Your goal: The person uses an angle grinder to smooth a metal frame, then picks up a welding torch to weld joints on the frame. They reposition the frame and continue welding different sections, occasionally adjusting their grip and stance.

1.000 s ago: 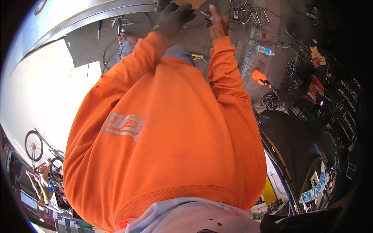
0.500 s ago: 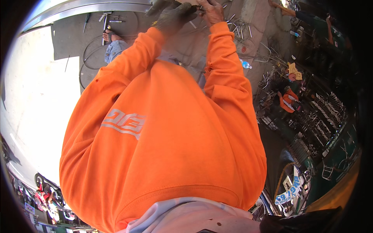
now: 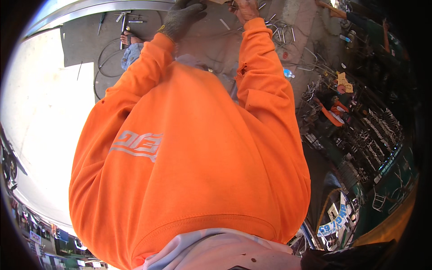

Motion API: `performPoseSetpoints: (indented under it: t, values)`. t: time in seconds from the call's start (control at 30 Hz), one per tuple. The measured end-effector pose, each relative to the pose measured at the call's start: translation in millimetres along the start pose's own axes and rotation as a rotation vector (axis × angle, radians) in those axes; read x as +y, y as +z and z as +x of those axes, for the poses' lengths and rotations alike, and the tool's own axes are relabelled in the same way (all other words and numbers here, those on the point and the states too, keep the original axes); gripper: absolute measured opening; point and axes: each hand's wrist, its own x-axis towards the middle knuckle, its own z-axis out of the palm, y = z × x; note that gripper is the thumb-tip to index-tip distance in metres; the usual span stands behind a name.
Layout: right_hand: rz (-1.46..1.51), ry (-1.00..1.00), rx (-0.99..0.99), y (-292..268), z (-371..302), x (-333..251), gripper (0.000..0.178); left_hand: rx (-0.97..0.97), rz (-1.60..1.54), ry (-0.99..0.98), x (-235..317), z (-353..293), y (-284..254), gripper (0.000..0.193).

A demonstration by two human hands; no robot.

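Observation:
My left hand (image 3: pixel 183 19), in a dark grey work glove, is at the top edge, close to the end of a long pale metal bar (image 3: pixel 103 15). Its visible fingers are stretched out and I see nothing held in them. To the right, my bare right hand (image 3: pixel 247 11) is bent closed around something small and dark that the top edge cuts off. A tan piece (image 3: pixel 218 1) shows only a sliver between the two hands; whether either hand touches it I cannot make out.
Left of my hands lie a T-shaped metal piece (image 3: pixel 122 28), a screwdriver-like tool (image 3: pixel 101 23) and a looped cable (image 3: pixel 100 67). Bent metal rods (image 3: pixel 283 34) and a plastic bottle (image 3: pixel 288 73) lie at right. Beyond are a person in orange (image 3: pixel 337 110) and racks of metal parts (image 3: pixel 373 130).
My left hand has moved left and away from my right hand, with its fingers now extended. My right hand has shifted slightly upward in the picture, still closed.

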Motion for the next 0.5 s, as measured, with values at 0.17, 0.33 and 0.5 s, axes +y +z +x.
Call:
performPoseSetpoints:
  t: [0.17, 0.33, 0.5]
  values:
    - [-0.015, 0.005, 0.041, 6, -4, -2, 0.051, -0.043, 0.074, 0.030, 6, -2, 8, 0.045]
    - [-0.025, -0.024, 0.071, 11, -3, 2, 0.051, -0.060, 0.116, -0.015, 11, -3, 19, 0.041]
    - [0.030, -0.040, 0.130, 18, -9, 8, 0.050, -0.037, 0.189, 0.065, 13, -6, 33, 0.040]
